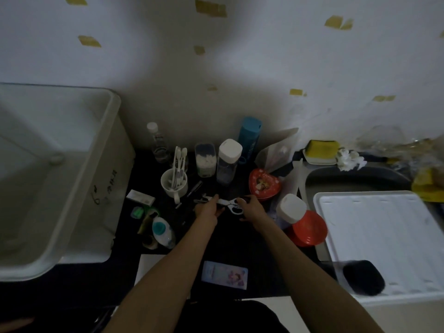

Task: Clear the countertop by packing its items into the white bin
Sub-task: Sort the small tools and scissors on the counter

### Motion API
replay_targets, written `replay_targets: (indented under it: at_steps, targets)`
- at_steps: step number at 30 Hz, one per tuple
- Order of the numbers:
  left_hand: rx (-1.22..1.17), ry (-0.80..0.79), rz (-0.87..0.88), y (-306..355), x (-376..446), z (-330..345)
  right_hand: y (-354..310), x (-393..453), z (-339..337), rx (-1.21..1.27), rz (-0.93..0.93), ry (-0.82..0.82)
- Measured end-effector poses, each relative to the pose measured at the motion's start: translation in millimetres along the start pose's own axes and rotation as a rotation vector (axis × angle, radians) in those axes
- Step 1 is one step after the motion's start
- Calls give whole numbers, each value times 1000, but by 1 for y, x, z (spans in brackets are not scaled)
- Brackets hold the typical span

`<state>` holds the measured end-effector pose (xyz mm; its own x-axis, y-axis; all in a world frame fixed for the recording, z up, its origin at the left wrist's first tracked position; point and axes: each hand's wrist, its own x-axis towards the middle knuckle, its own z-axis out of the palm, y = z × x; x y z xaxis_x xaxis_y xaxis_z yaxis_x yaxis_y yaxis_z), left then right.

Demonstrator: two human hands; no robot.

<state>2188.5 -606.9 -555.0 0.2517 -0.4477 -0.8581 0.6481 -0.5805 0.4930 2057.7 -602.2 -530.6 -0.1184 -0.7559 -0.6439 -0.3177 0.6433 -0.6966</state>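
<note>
Setting: A person reaches both bare arms over a dim, dark countertop (240, 239) crowded with toiletries, against a white wall dotted with strips of yellow tape.
Left hand: The left hand (208, 211) is curled round the blade end of a pair of white-handled scissors (231, 205), fingers closed on it at mid-counter.
Right hand: The right hand (249, 207) grips the scissors at the handle loops, fingers bent; the two hands hold the tool between them, just above the dark surface.
White bin: The white bin (79, 188) stands at the left end of the counter, well apart from the hands; what lies inside it cannot be made out in the low light.
Behind the hands: A white mug (173, 185) holding toothbrushes, a clear tub of cotton swabs (205, 162), a white-capped bottle (228, 162), a tall blue bottle (249, 135) and a small clear bottle (158, 145) stand near the wall.
Right of the hands: A red heart-shaped tin (264, 186) sits just beside the right hand, with a white-capped red jar (305, 224) nearer the sink's white tray (384, 236).
Left of the hands: A small white box (140, 197), a green item and a white-and-teal bottle (163, 233) lie between the hands and the bin.
Front edge: A pastel card (224, 275) lies flat between the forearms.
</note>
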Motion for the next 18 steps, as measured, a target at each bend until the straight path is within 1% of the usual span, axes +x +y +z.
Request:
replay_targets:
  at_steps: [6, 9, 11, 15, 18]
  targets:
    - [76, -19, -67, -2, 19, -9, 5, 23, 12, -82, 121, 80]
    - [143, -33, -52, -1, 23, -12, 9, 29, 17, -149, 85, 123]
    - [264, -24, -9, 0, 25, -14, 9, 31, 19, -184, 55, 156]
    - [517, -35, 83, 3, 40, -26, 11, 33, 22, -298, 55, 223]
    - [884, -32, 263, 14, 29, -38, 13, 32, 23, -415, 31, 282]
